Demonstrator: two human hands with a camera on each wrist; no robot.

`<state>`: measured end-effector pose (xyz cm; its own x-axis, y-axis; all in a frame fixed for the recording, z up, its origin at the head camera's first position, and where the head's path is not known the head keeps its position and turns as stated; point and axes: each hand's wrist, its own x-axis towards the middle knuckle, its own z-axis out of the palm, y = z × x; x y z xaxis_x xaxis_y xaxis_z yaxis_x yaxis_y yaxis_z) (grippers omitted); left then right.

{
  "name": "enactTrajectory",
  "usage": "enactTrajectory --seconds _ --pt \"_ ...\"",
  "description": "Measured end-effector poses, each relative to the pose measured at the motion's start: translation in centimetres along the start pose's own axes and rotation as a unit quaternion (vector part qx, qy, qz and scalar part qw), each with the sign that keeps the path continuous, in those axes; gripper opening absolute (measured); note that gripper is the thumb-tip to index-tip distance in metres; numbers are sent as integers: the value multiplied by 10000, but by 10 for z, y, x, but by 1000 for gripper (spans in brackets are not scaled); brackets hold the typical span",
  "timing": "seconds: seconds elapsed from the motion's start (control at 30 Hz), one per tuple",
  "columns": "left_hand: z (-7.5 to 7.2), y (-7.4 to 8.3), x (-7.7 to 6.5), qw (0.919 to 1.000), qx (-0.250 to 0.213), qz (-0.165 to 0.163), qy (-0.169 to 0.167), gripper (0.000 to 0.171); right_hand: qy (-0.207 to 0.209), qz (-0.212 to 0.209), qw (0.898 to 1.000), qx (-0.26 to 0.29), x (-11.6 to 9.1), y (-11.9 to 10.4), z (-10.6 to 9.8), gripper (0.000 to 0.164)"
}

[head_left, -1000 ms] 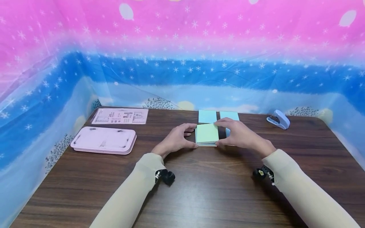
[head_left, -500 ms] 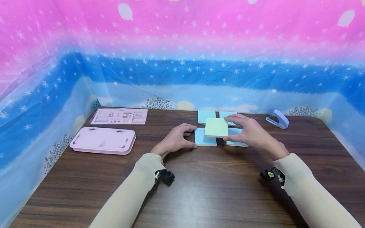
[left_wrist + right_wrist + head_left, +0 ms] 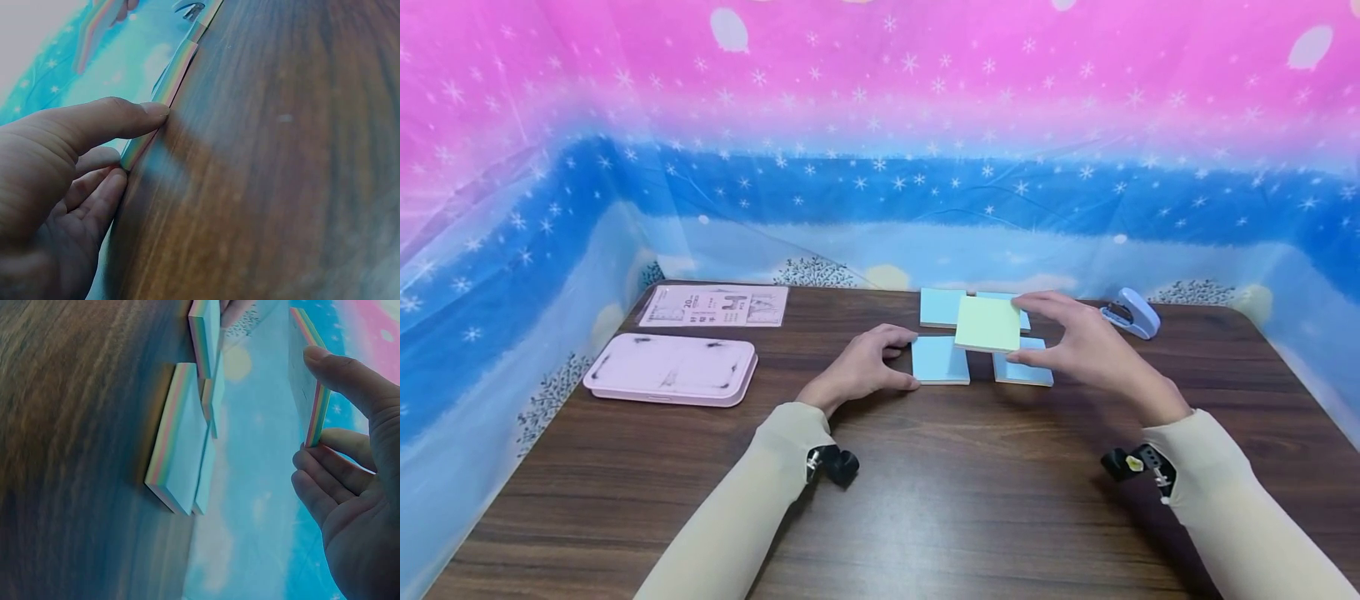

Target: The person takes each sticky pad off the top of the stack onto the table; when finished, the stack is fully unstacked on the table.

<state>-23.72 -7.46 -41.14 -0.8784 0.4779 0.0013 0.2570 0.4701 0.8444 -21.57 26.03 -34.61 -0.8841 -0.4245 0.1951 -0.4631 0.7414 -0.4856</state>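
Note:
My right hand (image 3: 1086,354) pinches a square sticky note pad (image 3: 988,323) by its right side, thumb at the near corner and fingers at the far one. This pad has a light green top and striped coloured edges, and is raised above the table. Below lie several pads with light blue tops, in two rows. My left hand (image 3: 867,365) holds the near left blue pad (image 3: 940,361) at its left corners, flat on the table. In the left wrist view its thumb lies against the pad's striped edge (image 3: 178,72). The raised pad partly hides the far right blue pad (image 3: 1025,321).
A pink pencil case (image 3: 672,369) lies at the left, with a pink printed sheet (image 3: 717,306) behind it. A light blue stapler (image 3: 1133,314) stands at the back right, beyond the right hand. Patterned cloth (image 3: 880,192) hangs behind the brown wooden table (image 3: 910,500).
My right hand has lifted the green-topped sticky note pad off the near left blue pad and carried it up and right. The left hand has stayed in place.

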Motion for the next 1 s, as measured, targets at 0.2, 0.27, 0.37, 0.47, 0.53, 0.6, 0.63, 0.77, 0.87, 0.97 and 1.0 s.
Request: enactTrajectory --seconds 0.2,0.27,0.37,0.47,0.53,0.6,0.63,0.77,0.87,0.97,1.0 --pt "1 0 0 10000 25 -17 21 71 78 -90 9999 -70 -8 -2 -10 77" --pt "1 -1 0 10000 38 -2 19 70 97 -94 9999 -97 -11 -3 -13 78" --pt "2 -1 0 10000 72 42 21 70 172 -114 9997 -125 -15 -3 -18 79" --pt "2 -1 0 9999 123 63 15 69 264 -122 9995 -160 -18 -3 -22 80" --pt "2 -1 0 9999 121 33 1 70 271 -95 9995 -164 -21 -3 -24 80" --pt "2 -1 0 9999 128 27 -11 70 255 -36 9996 -148 -24 -3 -27 81" --pt "2 -1 -1 9999 120 32 -15 70 242 -12 9996 -144 -25 -2 -28 81" --pt "2 -1 -1 9999 105 53 -12 71 175 19 9997 -191 -34 0 -33 81" --pt "1 -1 -1 9999 104 47 -18 71 173 1 9996 -245 -41 3 -35 81" --pt "0 -1 0 9999 107 24 -11 71 144 -30 9994 -306 -48 7 -35 80" --pt "0 -1 0 9999 113 22 -7 71 132 -21 9994 -314 -51 9 -35 80"
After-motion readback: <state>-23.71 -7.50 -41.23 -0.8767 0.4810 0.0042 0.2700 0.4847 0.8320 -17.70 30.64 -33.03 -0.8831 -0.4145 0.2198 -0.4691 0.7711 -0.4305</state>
